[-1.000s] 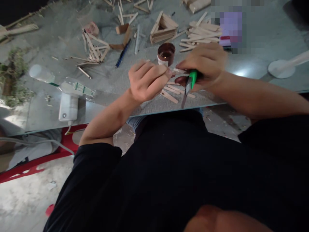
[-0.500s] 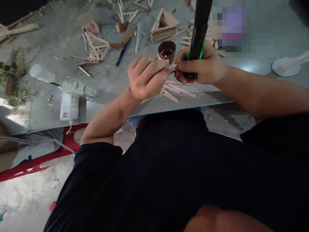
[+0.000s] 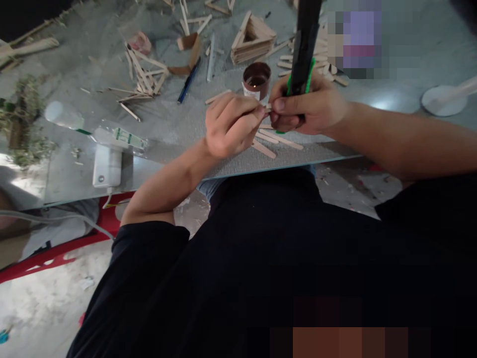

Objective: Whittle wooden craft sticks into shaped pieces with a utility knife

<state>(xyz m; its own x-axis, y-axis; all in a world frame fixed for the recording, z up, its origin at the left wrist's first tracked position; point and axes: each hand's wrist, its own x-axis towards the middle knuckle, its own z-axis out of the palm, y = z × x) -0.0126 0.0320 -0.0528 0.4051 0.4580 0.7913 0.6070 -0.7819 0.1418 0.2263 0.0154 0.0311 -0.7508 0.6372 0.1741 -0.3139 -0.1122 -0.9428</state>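
My left hand (image 3: 233,124) is closed, its fingertips pinching one end of a small pale piece (image 3: 268,107). My right hand (image 3: 309,102) is wrapped round a black and green tool (image 3: 305,54), and its thumb and fingers meet the other end of the small piece. Just beyond the fingertips stands a brown cup (image 3: 257,77) with a small bright spot inside. Flat wooden sticks (image 3: 285,139) lie under and in front of the hands, and one more stick (image 3: 217,97) shows behind my left hand.
Farther back sits a triangular stack of sticks (image 3: 253,40), with loose sticks (image 3: 288,64) to its right. Leftward are a blue pen (image 3: 189,80), a cardboard piece (image 3: 186,67), a joined stick frame (image 3: 147,74), a clear bottle (image 3: 65,117) and a white box (image 3: 107,164). A lamp base (image 3: 443,100) stands right.
My left hand has moved slightly right and toward me, uncovering a stick behind it. My right hand has lowered a little, and the black tool has tilted and shifted slightly left.
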